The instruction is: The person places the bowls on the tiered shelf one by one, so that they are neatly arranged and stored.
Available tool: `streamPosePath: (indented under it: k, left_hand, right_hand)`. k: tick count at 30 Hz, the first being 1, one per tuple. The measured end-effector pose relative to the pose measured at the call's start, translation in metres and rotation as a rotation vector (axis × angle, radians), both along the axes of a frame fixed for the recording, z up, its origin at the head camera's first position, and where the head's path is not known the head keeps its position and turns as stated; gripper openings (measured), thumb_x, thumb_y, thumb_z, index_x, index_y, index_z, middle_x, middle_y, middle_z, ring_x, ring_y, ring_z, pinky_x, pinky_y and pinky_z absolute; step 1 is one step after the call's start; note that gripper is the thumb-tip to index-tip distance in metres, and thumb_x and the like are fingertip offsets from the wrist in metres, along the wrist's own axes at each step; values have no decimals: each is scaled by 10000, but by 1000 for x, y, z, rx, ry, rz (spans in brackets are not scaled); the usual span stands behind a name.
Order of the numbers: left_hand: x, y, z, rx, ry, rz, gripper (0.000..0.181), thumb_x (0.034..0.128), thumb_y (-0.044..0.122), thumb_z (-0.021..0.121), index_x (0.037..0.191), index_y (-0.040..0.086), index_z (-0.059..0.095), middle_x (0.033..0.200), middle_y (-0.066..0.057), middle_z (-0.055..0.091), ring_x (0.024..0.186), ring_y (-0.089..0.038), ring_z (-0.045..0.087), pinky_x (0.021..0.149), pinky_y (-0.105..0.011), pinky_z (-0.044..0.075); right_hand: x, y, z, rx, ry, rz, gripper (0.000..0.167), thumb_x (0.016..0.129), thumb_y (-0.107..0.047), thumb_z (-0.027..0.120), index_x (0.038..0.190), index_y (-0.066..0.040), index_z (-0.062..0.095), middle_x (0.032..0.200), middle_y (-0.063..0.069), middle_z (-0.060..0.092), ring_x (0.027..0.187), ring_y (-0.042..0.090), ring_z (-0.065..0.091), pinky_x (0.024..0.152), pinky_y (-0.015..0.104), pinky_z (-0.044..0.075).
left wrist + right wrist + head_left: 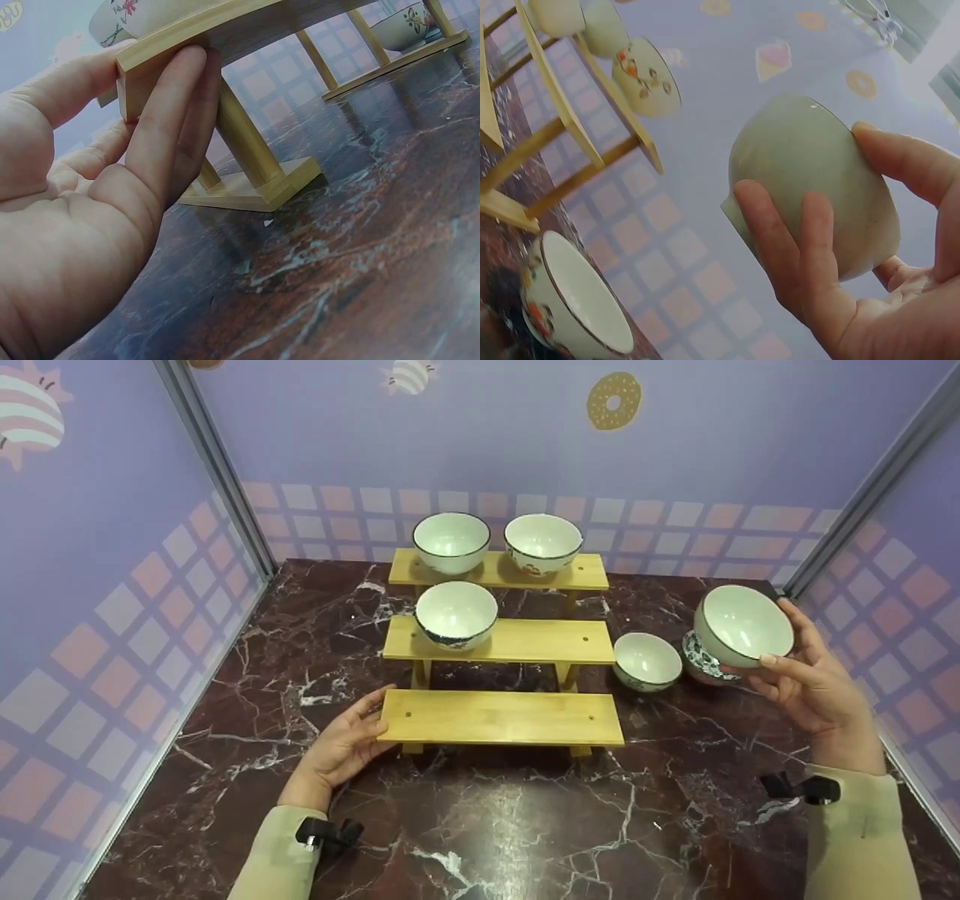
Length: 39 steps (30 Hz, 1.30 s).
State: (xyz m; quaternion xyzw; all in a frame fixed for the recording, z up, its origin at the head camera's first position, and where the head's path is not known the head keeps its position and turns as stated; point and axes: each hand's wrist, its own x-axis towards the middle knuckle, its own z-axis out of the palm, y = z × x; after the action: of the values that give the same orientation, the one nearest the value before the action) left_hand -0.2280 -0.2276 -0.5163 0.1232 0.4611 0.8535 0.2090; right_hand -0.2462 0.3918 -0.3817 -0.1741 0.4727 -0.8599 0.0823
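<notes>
Our right hand [814, 690] holds a pale bowl [745, 626] at the right of the scene, fingers and thumb spread round its wall, the bowl tilted so that its inside shows in the head view. From that hand, three stepped wooden shelves lie to the left, their long axes running left to right, so the right hand is nearer their right ends. Our left hand [356, 739] grips the left end of the lowest shelf [501, 716], with fingers tucked under the board. On the middle shelf [540, 640], one dark-rimmed bowl [456, 615] sits toward the left end; on the top shelf [594, 574], a plain-looking bowl [451, 544] and a flowered bowl [543, 545] stand side by side. Between the held bowl and the shelves, a small bowl [647, 662] stands upright on the marbled tabletop [480, 825], just beside the middle shelf's right end, so it stands in the way low down. A blue-patterned bowl [703, 661] is partly hidden behind the held one. Patterned wall panels [517, 450] close off the back and sides.
</notes>
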Motion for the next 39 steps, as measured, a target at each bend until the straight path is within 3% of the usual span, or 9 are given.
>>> streamPosePath:
  k: [8,12,17,22,31,39]
  left_hand:
    - [0,0,1,-24,3,8,726,1028,-80,483,1641,43,112,1362,-49,596,1144,-180,695,963,-268,595]
    - [-1,1,2,-28,10,9,718,1029,-80,476,1638,31,111,1360,-47,596,1139,-179,696,962,-274,596]
    - [-1,1,1,-25,20,6,718,1029,-82,476,1637,28,110,1362,-51,598,1148,-186,694,977,-287,593]
    - [-1,0,1,-55,15,22,756,1016,-73,519,1639,20,100,1362,-49,591,1153,-189,689,973,-293,596]
    - [-1,0,2,-102,18,36,757,1011,-60,544,1637,27,127,1357,-42,591,1134,-181,692,958,-292,601]
    - [-1,0,3,-115,53,30,766,1016,-67,532,1638,5,91,1379,-41,585,1178,-192,685,975,-320,599]
  right_hand:
    - [-2,-24,6,118,-2,41,812,1000,177,330,1631,-292,131,1515,80,113,990,355,765,787,254,641]
    - [-6,-36,6,118,-5,84,825,1000,181,327,1642,-282,96,1523,108,73,1025,364,754,826,260,636]
    - [-11,-49,5,129,-24,112,824,1008,170,341,1641,-299,101,1510,147,125,1033,345,753,834,252,632]
    - [-17,-63,4,148,-61,127,844,1000,171,370,1635,-327,125,1507,163,83,1012,293,759,810,240,632]
    - [-31,-91,4,185,-92,148,895,975,173,418,1645,-330,102,1547,152,26,991,331,762,779,226,632]
    - [-45,-117,2,259,-143,89,902,954,153,485,1635,-328,140,1489,148,205,898,252,761,714,218,625]
